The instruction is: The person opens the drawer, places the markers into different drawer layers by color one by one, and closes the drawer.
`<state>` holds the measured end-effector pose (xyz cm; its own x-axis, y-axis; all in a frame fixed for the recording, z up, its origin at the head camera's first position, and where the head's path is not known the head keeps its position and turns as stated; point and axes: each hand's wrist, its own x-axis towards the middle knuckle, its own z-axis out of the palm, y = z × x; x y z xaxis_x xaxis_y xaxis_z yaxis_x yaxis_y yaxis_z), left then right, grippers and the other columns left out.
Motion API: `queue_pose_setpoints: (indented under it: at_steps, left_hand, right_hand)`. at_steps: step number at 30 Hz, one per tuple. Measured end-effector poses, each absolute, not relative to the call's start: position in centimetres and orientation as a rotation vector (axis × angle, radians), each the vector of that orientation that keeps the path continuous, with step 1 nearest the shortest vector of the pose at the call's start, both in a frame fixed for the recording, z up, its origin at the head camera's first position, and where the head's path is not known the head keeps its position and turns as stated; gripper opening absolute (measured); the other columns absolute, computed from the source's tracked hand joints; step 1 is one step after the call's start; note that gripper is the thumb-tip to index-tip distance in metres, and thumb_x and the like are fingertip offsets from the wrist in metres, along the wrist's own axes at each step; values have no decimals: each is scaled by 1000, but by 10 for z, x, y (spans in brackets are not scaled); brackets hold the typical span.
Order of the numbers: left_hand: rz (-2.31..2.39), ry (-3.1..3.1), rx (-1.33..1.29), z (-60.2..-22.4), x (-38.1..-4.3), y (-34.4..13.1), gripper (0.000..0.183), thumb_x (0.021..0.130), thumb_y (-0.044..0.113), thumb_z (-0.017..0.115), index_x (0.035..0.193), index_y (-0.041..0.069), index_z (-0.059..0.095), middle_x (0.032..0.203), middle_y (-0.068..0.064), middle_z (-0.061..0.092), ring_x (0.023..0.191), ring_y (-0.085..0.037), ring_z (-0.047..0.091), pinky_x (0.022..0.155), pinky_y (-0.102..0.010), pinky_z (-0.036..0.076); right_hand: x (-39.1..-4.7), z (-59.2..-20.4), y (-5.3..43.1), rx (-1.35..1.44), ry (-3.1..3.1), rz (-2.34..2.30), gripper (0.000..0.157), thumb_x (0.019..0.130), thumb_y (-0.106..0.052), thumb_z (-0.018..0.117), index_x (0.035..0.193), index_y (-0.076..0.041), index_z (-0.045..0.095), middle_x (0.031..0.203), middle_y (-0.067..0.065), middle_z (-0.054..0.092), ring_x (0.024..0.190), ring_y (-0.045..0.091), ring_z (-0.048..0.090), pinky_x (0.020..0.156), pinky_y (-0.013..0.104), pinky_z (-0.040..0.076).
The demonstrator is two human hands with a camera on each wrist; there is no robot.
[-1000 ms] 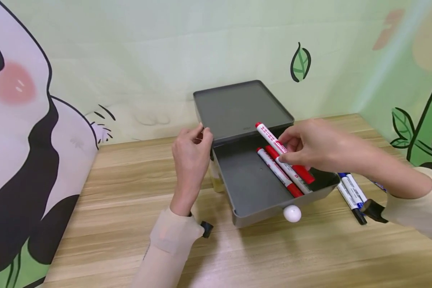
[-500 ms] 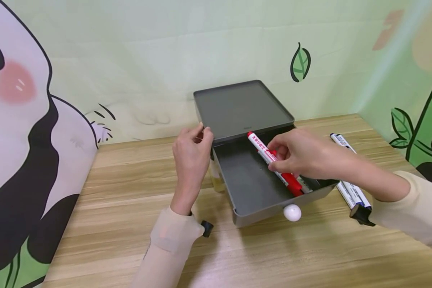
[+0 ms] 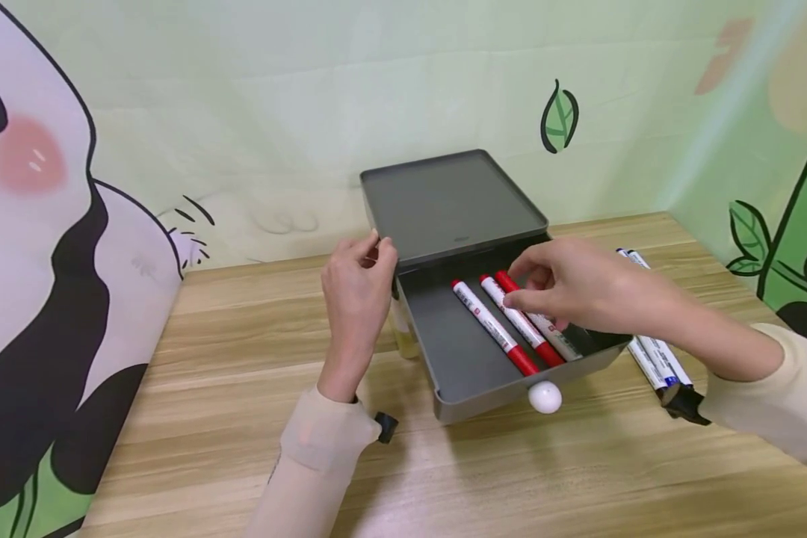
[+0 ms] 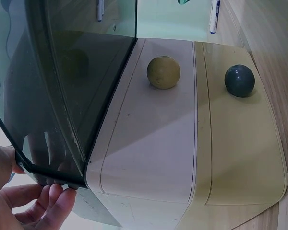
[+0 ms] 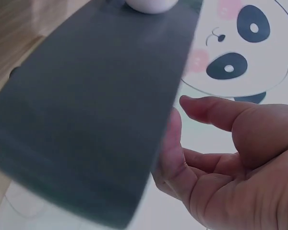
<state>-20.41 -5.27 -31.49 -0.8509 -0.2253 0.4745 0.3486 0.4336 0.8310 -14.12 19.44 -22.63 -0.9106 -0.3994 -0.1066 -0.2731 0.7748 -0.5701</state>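
Note:
In the head view, a grey drawer [image 3: 437, 336] with a white knob [image 3: 545, 397] stands pulled out of a small drawer cabinet [image 3: 453, 205]. My left hand [image 3: 356, 288] grips the cabinet's left front corner. In the left wrist view its curled fingers [image 4: 57, 203] press the edge. Over the drawer's right side hovers my right hand [image 3: 574, 288], thumb and fingertips apart with nothing between them. A red-capped marker [image 3: 487, 321] lies at the left of the row in the drawer, beside another red marker [image 3: 521, 321]. More red marker [image 3: 506, 281] shows partly beneath the hand.
White markers [image 3: 655, 362] with blue ends lie on the wooden table [image 3: 242, 418] right of the cabinet. In the left wrist view, a white drawer [image 4: 149, 129] with a yellow knob and a yellow drawer [image 4: 245, 153] with a dark knob are closed. A panda-print backdrop [image 3: 276, 134] stands behind.
My right hand lowered a red marker into the drawer, let it go left of the others, and shifted slightly right. The left hand has stayed at the cabinet's corner.

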Motion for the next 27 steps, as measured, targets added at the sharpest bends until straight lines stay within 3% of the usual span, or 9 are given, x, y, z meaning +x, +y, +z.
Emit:
queue_pose_setpoints:
  at_steps: [7, 12, 19, 27]
  left_hand:
    - [-1429, -2158, -105, -316, -204, -53, 31, 95, 20, 65, 119, 4, 77, 92, -12, 69, 81, -24, 71, 74, -37, 56]
    - [-1423, -2167, -95, -316, -205, -53, 31, 95, 20, 65, 119, 4, 77, 93, -12, 69, 82, -24, 71, 76, -37, 55]
    - [-1413, -2167, -92, -316, -204, -54, 31, 95, 20, 64, 118, 4, 77, 95, -13, 70, 82, -24, 71, 76, -36, 56]
    - [-1375, -2152, -116, -316, -205, -53, 29, 93, 17, 65, 115, 3, 78, 94, -14, 71, 80, -26, 72, 76, -40, 57]
  right_hand:
    - [-139, -222, 219, -487, 2816, -880, 44, 98, -19, 72, 129, 10, 61, 82, 4, 64, 63, 20, 58, 57, 31, 52]
    - [-132, -217, 236, -433, 2908, -837, 45, 98, -24, 73, 131, 5, 64, 87, 4, 65, 62, 20, 58, 54, 29, 49]
    - [-115, -217, 251, -385, 2996, -875, 40, 99, -28, 71, 129, -2, 68, 98, 2, 70, 78, 19, 63, 65, 26, 52]
    - [-95, -227, 264, -445, 3137, -826, 30, 97, -27, 74, 121, -9, 74, 95, -4, 70, 83, 9, 61, 71, 15, 46]
